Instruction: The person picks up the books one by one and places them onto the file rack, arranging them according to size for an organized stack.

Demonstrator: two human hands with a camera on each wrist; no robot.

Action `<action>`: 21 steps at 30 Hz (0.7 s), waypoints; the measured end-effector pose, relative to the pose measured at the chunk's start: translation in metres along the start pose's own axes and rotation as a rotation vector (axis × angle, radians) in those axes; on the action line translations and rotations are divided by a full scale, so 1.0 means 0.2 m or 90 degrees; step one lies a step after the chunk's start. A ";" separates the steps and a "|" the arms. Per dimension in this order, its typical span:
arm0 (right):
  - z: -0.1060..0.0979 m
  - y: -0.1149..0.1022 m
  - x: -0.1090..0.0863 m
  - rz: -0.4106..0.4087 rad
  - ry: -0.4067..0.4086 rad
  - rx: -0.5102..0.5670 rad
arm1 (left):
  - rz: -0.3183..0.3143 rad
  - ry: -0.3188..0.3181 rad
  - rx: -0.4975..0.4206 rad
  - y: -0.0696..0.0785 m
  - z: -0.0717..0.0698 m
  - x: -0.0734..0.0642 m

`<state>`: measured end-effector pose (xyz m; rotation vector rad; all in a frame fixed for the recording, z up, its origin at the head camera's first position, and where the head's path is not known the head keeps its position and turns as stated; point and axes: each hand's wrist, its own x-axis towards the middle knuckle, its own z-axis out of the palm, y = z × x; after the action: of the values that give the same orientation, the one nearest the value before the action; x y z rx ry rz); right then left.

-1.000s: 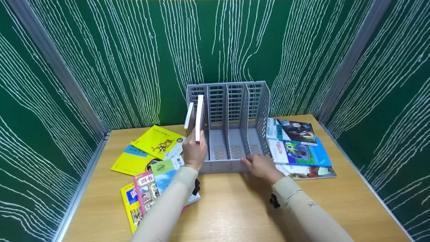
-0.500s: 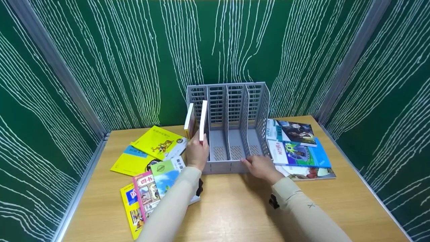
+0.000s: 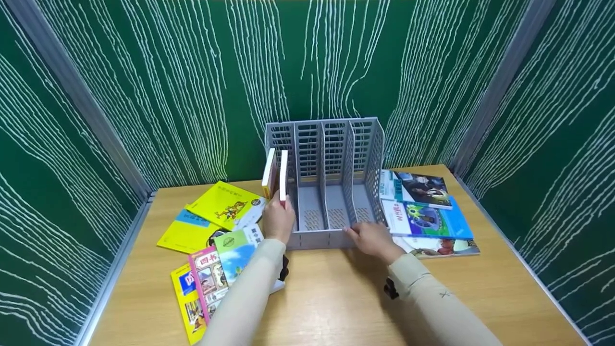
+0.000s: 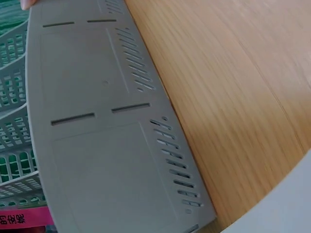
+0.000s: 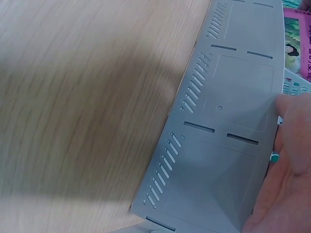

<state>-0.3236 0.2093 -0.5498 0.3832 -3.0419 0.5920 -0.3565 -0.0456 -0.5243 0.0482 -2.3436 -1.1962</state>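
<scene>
In the head view my left hand (image 3: 278, 218) grips the lower front end of an upright book (image 3: 283, 175) at the leftmost compartment of the grey magazine rack (image 3: 314, 239). This book's pink cover (image 5: 297, 48) shows in the right wrist view, and a pink strip of it in the left wrist view. Another thin book (image 3: 269, 173) stands to its left in the same compartment. My right hand (image 3: 372, 239) holds the rack's front lip near its right end, thumb over the outer face. The other three compartments show bare floors.
Left of the rack lie several books: two yellow ones (image 3: 226, 204), a green-and-blue one (image 3: 238, 252), a pink one (image 3: 207, 276) and another yellow one. Right of it more books (image 3: 427, 218) overlap. Green walls (image 3: 192, 96) enclose the wooden table (image 3: 331, 298).
The book in my left hand has come down lower in the leftmost compartment, shifting a little right and then back left. My right hand has stayed on the rack's lip.
</scene>
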 end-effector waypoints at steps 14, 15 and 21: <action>0.00 0.00 -0.01 -0.012 0.001 -0.006 | -0.130 -0.048 0.042 0.07 -0.01 0.07; 0.00 0.00 -0.01 -0.010 -0.001 -0.005 | -0.135 -0.050 0.047 0.08 0.00 0.07; 0.00 0.00 0.00 0.015 -0.018 0.004 | -0.143 -0.070 0.060 0.10 -0.01 0.09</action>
<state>-0.3233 0.2090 -0.5491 0.3602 -3.0756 0.6015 -0.3672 -0.0392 -0.5017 0.2914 -2.5427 -1.2180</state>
